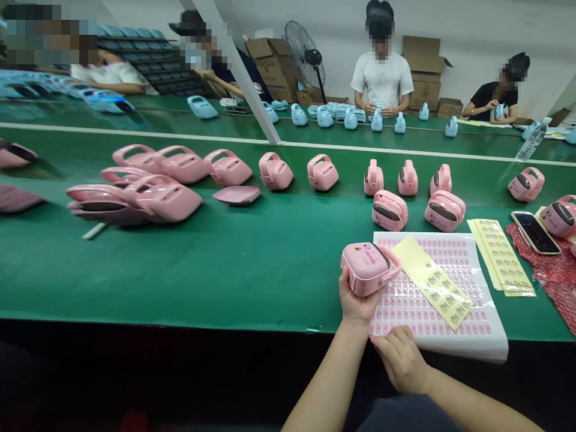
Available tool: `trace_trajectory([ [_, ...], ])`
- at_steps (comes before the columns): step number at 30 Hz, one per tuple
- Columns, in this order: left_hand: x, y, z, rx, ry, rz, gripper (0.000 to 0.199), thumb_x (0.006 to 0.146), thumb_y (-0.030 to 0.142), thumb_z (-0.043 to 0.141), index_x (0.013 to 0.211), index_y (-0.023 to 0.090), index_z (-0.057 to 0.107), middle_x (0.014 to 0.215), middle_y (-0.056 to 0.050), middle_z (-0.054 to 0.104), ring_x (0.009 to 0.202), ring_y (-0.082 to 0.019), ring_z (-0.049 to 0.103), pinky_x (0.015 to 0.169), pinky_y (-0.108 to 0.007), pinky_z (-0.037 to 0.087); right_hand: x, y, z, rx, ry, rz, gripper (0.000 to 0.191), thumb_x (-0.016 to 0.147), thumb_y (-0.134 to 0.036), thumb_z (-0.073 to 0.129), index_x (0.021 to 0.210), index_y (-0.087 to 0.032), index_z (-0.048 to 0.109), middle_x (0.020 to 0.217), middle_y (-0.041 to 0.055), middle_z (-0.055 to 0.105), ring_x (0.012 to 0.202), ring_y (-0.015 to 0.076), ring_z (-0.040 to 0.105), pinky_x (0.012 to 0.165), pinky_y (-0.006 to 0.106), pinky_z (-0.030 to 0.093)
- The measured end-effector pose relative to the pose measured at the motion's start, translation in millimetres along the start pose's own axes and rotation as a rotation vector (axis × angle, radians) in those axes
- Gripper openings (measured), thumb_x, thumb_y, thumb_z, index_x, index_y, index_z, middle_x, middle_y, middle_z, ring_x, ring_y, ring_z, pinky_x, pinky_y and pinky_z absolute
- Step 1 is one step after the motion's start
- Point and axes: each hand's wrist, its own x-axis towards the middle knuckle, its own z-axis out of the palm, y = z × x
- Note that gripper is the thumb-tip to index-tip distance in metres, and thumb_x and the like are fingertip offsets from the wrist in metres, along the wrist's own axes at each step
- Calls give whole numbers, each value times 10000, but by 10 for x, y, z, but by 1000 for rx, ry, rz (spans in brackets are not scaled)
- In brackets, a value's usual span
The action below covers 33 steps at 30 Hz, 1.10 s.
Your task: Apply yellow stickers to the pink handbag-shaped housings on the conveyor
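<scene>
Left hand [360, 305] grips pink case [365, 267], at 11 o'clock from right hand [404, 363]; latter's fingers curl at 7 o'clock corner of sticker sheet [410, 307], pinch unconfirmed.

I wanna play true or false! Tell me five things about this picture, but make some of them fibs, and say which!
1. The left hand holds a pink box. True.
2. The right hand holds a pink box too. False: its fingers are at the corner of the sticker sheet.
3. A yellow strip lies on the sticker sheet. True.
4. The phone lies left of the sticker sheet. False: it lies to the right.
5. The fan is pink. False: it's dark.
</scene>
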Motion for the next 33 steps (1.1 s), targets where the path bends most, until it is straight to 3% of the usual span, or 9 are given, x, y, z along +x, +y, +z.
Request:
trace_trajectory([
  [2,2,6,0,-18,-4,3,381,755,399,548,1101,247,589,981,-59,686,974,-255,596,709,-364,511,61,-54,-38,165,28,126,254,853,-116,390,1041,-210,532,662,34,616,581,183,551,534,317,432],
  [4,-5,0,4,-43,-29,9,432,741,435,564,1121,231,572,1033,-69,670,1041,-266,569,774,-373,500,210,-85,-144,397,102,356,197,837,-172,457,1023,-227,491,693,21,626,600,170,565,566,311,453],
  [7,-45,-50,21,-76,-83,-4,511,719,496,580,1151,227,542,1099,-71,645,1117,-269,528,896,-395,448,584,-51,-387,729,304,717,299,782,-262,581,1041,-233,436,683,-8,622,615,155,577,595,297,469],
  [10,-116,-130,55,-57,-142,-74,569,707,550,568,1178,234,513,1133,-77,629,1160,-262,494,941,-383,412,964,32,-605,961,490,887,411,701,-296,675,1019,-237,421,649,-48,607,656,152,601,675,308,478],
  [13,-188,-200,101,-15,-224,-135,704,689,619,530,1246,195,455,1172,-120,603,1196,-284,461,964,-377,384,1161,71,-699,1055,552,927,435,666,-285,708,984,-234,414,625,-72,616,685,158,635,788,345,465],
  [17,-232,-250,142,-35,-274,-188,818,686,633,517,1328,153,352,1196,-148,582,1187,-281,470,965,-336,378,1179,36,-683,1058,539,933,438,661,-272,711,968,-228,402,599,-71,644,702,176,662,825,368,451],
  [24,-238,-277,101,-245,-397,-253,893,751,435,518,1412,82,33,1202,-171,562,1115,-242,518,958,-288,375,1160,-25,-622,1043,657,916,409,682,-271,696,948,-221,389,590,-86,655,673,157,677,815,338,463],
  [28,-244,-288,84,-269,-395,-257,862,762,424,494,1417,119,25,1207,-158,558,1089,-247,536,964,-314,372,1154,-38,-573,1022,682,898,389,700,-270,684,947,-218,387,606,-72,660,659,161,681,770,328,485],
  [33,-248,-301,71,-312,-380,-273,804,763,448,499,1404,117,142,1128,-139,612,996,-209,588,942,-277,396,1118,-22,-492,841,689,814,293,760,-225,613,945,-229,385,651,-58,652,642,149,671,705,306,503],
])
